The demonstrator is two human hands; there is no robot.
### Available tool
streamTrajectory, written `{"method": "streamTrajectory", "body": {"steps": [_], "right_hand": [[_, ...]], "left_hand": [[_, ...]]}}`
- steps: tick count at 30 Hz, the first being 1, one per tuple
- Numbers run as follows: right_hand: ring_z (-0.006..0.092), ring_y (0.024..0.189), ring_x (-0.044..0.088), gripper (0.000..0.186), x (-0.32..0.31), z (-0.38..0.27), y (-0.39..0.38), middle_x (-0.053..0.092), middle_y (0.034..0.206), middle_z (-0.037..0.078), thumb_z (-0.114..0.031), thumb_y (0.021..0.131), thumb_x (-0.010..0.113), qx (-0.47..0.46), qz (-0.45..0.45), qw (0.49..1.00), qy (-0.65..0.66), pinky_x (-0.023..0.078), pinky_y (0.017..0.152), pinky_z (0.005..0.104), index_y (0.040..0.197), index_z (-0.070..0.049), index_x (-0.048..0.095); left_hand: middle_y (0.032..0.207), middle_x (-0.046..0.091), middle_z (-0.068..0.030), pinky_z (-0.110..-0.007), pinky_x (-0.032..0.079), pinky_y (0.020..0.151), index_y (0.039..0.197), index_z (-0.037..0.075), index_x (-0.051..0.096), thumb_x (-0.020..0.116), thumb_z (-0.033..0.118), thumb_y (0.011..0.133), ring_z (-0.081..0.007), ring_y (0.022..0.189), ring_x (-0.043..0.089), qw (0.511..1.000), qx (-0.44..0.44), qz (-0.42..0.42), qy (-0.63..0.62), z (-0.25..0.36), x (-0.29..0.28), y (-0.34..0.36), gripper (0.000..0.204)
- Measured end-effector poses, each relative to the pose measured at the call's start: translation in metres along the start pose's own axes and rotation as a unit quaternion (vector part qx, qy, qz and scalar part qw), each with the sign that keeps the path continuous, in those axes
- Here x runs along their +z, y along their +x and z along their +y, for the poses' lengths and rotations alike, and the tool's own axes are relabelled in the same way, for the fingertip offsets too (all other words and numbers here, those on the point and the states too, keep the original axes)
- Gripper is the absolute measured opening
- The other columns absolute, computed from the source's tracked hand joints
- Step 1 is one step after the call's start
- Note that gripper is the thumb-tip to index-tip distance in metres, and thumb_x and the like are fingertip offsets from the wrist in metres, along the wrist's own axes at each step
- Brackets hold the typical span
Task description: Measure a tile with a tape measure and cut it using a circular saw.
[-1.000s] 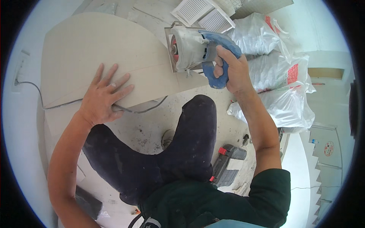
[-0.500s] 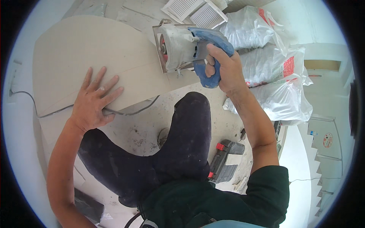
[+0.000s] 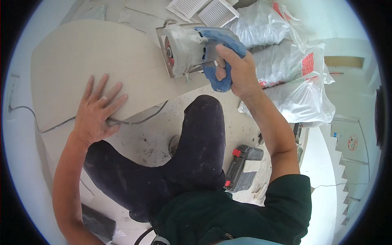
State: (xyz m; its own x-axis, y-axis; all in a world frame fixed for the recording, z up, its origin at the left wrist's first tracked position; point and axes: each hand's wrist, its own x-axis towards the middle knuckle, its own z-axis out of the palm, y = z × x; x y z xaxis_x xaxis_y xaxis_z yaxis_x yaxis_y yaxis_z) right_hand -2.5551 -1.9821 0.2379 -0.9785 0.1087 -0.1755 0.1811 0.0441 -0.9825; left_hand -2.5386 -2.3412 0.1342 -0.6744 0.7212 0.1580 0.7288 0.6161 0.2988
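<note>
My right hand [image 3: 241, 69] is closed round the blue handle of a dusty circular saw [image 3: 183, 51]. The saw's metal base plate sits over the right part of a large beige board [image 3: 90, 49] with a rounded far edge. A thin line drawn on the board runs toward the saw. Flat on the board's near left part lies my left hand [image 3: 98, 110], fingers spread and pressing on the surface. Along the near edge a dark cable [image 3: 141, 119] passes under that hand. The saw's cutting edge against the board is hidden from view.
White plastic sacks [image 3: 286, 90] are piled to the right, beyond my right arm. White louvred grilles [image 3: 218, 13] lie at the far side. A black toolbox [image 3: 244, 168] with red latches rests on the dusty floor beside my right knee. A dark box-like thing [image 3: 98, 220] stands at lower left.
The whole view has shifted slightly, so board, saw and hands appear a little further left. Both hands keep their hold and placement, with the saw in nearly the same spot on the board.
</note>
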Motion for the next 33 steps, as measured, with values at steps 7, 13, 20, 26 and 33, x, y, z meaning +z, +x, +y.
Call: {"method": "streamTrajectory", "body": {"steps": [7,13,20,26,33], "right_hand": [[0.0111,0.048,0.050,0.018,0.001,0.002,-0.003,0.052,0.065,0.001,-0.017,0.090,0.069,-0.002,0.007,1.000,-0.002,0.040,0.043,0.0267,0.080,-0.005,0.061],[0.0115,0.048,0.050,0.017,-0.001,0.006,-0.005,0.053,0.065,0.001,-0.017,0.090,0.069,-0.012,0.009,1.000,0.005,0.040,0.043,0.0271,0.080,-0.004,0.061],[0.0115,0.048,0.050,0.017,-0.004,0.007,-0.008,0.051,0.064,0.001,-0.018,0.090,0.067,0.002,0.013,1.000,0.012,0.040,0.045,0.0280,0.080,-0.006,0.060],[0.0112,0.049,0.050,0.018,0.000,0.006,-0.010,0.050,0.064,0.000,-0.019,0.091,0.066,0.000,0.012,1.000,-0.011,0.040,0.046,0.0277,0.079,-0.007,0.060],[0.0112,0.048,0.049,0.017,-0.002,0.007,-0.012,0.051,0.064,0.001,-0.018,0.090,0.067,0.002,0.021,1.000,-0.007,0.039,0.046,0.0280,0.080,-0.006,0.060]], "left_hand": [[0.147,0.050,-0.0041,-0.058,0.016,0.122,0.132,0.024,0.060,0.072,0.024,0.043,-0.0364,0.144,0.032,1.000,-0.002,-0.002,0.021,0.002,-0.002,0.001,0.090],[0.148,0.049,-0.0022,-0.058,0.016,0.122,0.133,0.025,0.059,0.077,0.024,0.046,-0.0352,0.144,0.032,1.000,-0.008,-0.008,0.013,0.004,-0.003,0.000,0.089],[0.147,0.049,-0.0003,-0.056,0.015,0.123,0.134,0.026,0.058,0.081,0.024,0.048,-0.0324,0.144,0.031,1.000,-0.011,-0.007,0.010,0.004,-0.002,0.000,0.089],[0.146,0.051,-0.0010,-0.056,0.016,0.123,0.134,0.026,0.058,0.081,0.022,0.047,-0.0326,0.144,0.033,1.000,-0.012,0.000,0.014,0.004,-0.002,-0.002,0.090],[0.147,0.050,-0.0013,-0.057,0.016,0.122,0.133,0.026,0.059,0.081,0.024,0.046,-0.0330,0.144,0.032,1.000,-0.013,-0.001,0.009,0.004,0.000,-0.002,0.090]]}}
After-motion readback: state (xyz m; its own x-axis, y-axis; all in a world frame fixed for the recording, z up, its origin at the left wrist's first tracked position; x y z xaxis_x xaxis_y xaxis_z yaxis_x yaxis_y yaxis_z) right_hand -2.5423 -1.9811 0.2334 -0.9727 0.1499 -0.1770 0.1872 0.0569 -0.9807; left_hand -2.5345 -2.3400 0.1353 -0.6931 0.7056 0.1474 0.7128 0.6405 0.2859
